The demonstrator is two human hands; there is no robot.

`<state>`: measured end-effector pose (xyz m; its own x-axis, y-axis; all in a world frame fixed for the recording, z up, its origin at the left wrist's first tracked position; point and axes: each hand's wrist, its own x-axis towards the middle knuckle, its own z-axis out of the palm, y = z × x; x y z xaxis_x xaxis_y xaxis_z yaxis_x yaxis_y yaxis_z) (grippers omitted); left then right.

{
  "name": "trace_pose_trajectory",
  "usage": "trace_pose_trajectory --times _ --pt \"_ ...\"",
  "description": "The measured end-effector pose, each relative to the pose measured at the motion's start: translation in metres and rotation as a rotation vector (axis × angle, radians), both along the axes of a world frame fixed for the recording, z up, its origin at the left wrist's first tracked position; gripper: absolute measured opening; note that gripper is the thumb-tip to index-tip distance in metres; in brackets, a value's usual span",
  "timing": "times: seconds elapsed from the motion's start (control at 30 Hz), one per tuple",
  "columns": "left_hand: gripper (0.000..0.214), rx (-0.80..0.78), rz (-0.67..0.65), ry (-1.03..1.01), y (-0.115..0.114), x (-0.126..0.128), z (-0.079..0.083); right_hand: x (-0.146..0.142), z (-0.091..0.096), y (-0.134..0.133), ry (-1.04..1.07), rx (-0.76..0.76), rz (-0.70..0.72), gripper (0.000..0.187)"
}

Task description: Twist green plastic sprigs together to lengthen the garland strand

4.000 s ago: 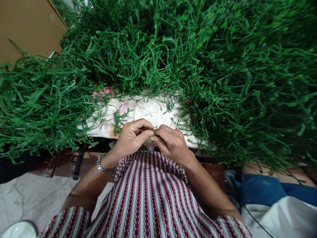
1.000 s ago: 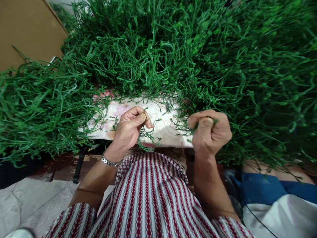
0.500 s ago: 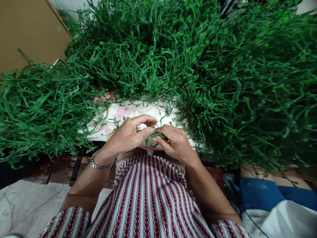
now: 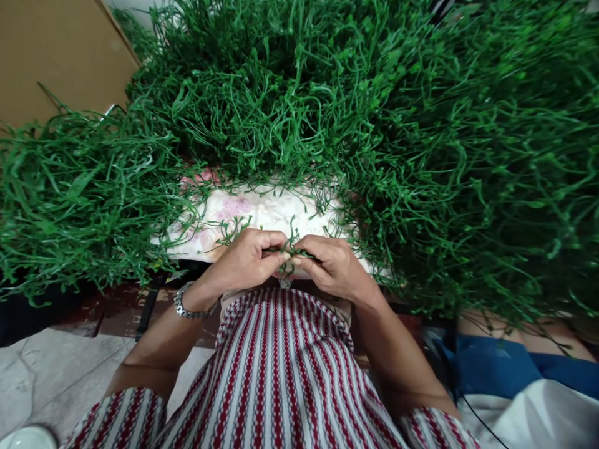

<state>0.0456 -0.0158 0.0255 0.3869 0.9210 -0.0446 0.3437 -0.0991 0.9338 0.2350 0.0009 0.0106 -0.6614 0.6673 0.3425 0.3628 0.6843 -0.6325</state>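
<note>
My left hand (image 4: 250, 259) is closed in a pinch, thumb against fingers, on a thin green plant stem (image 4: 292, 236) with small branching tips. From the other side my right hand (image 4: 330, 265) pinches the same small bunch of greenery, its fingertips almost touching those of my left. Bits of green poke out above and below the fingertips; where exactly each piece starts is hidden. Both hands are just over the near edge of a white surface with pink flowers (image 4: 262, 206), on which a few loose sprigs (image 4: 231, 229) lie.
A large heap of tangled green stems (image 4: 290, 106) rises behind the surface and spreads along the right. Another pile (image 4: 79, 206) lies at the left, before a tan panel (image 4: 56, 56). At the lower right is a person's leg in blue cloth (image 4: 496, 365).
My left fingers have closed from a loose curl into a pinch, and my fingertips have come together on the green stem. The view has shifted slightly.
</note>
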Motion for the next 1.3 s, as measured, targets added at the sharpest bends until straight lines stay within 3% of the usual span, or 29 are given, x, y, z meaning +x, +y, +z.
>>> trace_pose_trajectory --times 0.17,0.23,0.33,0.57,0.77,1.0,1.13,1.3 --pt "0.016 -0.023 -0.226 -0.073 0.0 -0.007 0.001 0.001 0.002 0.004 0.081 -0.107 0.287 0.026" --pt "0.018 -0.076 -0.355 -0.198 0.0 -0.009 0.001 -0.001 0.0 0.004 0.173 -0.221 0.449 0.024" --pt "0.021 -0.142 -0.415 -0.349 -0.001 -0.01 0.0 -0.005 -0.005 0.004 0.294 -0.423 0.588 0.026" --pt "0.032 -0.168 -0.347 -0.358 -0.002 -0.011 0.002 -0.016 -0.011 -0.002 0.476 -0.629 0.544 0.033" --pt "0.034 -0.156 -0.333 -0.398 0.0 -0.009 0.006 -0.021 -0.015 -0.006 0.606 -0.675 0.497 0.034" --pt "0.036 -0.204 -0.292 -0.455 -0.005 -0.006 0.003 -0.024 -0.023 -0.009 0.546 -0.76 0.489 0.045" --pt "0.031 -0.213 -0.302 -0.447 -0.005 -0.009 0.0 -0.019 -0.015 -0.007 0.49 -0.67 0.471 0.044" --pt "0.019 -0.054 -0.341 -0.104 -0.005 -0.012 0.011 -0.002 0.009 -0.003 0.103 -0.183 0.339 0.027"
